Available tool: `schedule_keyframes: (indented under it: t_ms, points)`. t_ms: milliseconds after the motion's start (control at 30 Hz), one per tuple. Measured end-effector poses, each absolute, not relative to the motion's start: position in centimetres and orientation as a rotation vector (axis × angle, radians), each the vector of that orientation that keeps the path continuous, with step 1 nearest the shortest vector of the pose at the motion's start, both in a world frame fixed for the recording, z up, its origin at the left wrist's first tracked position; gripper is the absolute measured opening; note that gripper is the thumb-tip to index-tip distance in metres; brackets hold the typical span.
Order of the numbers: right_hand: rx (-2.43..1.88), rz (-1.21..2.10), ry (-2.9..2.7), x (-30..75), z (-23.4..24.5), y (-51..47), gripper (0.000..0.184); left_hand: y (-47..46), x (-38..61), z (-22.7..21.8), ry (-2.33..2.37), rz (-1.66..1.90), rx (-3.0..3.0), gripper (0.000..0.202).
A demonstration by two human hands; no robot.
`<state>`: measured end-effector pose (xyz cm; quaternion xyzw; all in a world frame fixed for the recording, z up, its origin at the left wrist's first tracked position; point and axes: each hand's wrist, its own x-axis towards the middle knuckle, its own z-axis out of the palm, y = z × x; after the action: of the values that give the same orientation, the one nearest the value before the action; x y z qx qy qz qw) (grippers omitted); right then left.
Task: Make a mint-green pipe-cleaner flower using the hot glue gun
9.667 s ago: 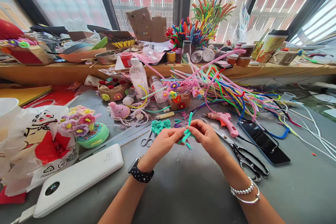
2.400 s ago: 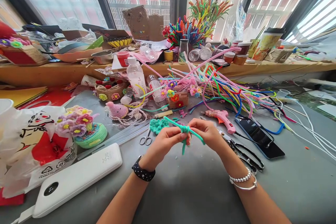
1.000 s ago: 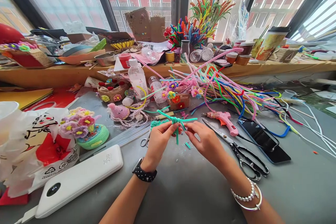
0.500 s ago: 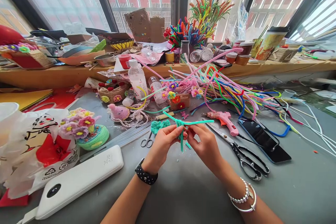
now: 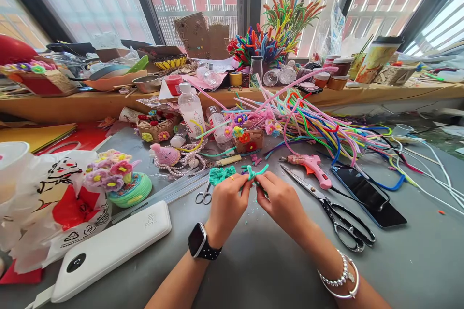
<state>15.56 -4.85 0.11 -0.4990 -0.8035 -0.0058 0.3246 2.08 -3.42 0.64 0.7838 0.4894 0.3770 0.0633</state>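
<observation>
Between my hands is a teal pipe cleaner (image 5: 253, 172), bent and twisted at its middle, its short ends sticking up and to the right. My left hand (image 5: 229, 203) pinches it from the left with thumb and forefinger. From the other side my right hand (image 5: 281, 198) grips it with closed fingertips. Part of the pipe cleaner is hidden behind my fingers. Just beyond my left hand lies a teal fuzzy looped piece (image 5: 222, 174), with small scissors (image 5: 204, 197) beside it. Large black-handled scissors (image 5: 342, 224) rest to the right of my right hand.
A pink glue gun (image 5: 308, 166) and a phone (image 5: 369, 198) lie at right, below a heap of coloured pipe cleaners (image 5: 319, 125). At left are a white power bank (image 5: 116, 246), a plastic bag (image 5: 32, 193) and a flower ornament (image 5: 123, 183). Bottles (image 5: 190, 106) stand behind.
Both hands have turned inward and over the pipe cleaner. Its long right end now looks shorter and angled upward, and the end that hung down is out of sight.
</observation>
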Motion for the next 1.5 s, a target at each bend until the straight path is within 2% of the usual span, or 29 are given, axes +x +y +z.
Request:
schedule_keyframes:
  t_ms: [267,633,767,967,1067,1233,1400,1500]
  points:
    - [-1.256,-0.145,-2.2,16.2,0.6,-4.8,0.021,-3.0,1.3,1.1,1.445,1.029,2.35,0.019]
    - [-1.019,0.021,-2.15,17.9,1.8,-4.8,0.024,-2.7,-0.3,2.9,1.034,0.774,2.216,0.023]
    - [-0.985,0.21,-2.023,18.2,2.1,-4.9,0.024,-2.9,-0.6,3.7,0.911,0.731,2.182,0.027]
    - [-0.938,0.673,-1.872,18.6,2.8,-4.7,0.015,-3.4,-0.5,4.5,0.674,0.717,1.941,0.028]
    - [-0.908,0.845,-1.856,18.7,3.0,-4.5,0.018,-3.7,-0.3,4.3,0.669,0.771,1.831,0.028]
    - [-0.96,0.913,-1.826,18.6,2.9,-4.4,0.023,-3.8,0.2,3.5,0.811,0.922,1.781,0.032]
    - [-1.027,1.146,-1.754,18.6,2.2,-4.0,0.025,-3.4,0.7,3.0,0.895,0.974,1.709,0.025]
    - [-1.114,1.114,-1.738,18.7,1.9,-3.7,0.023,-3.2,0.8,3.2,0.886,0.926,1.714,0.02]
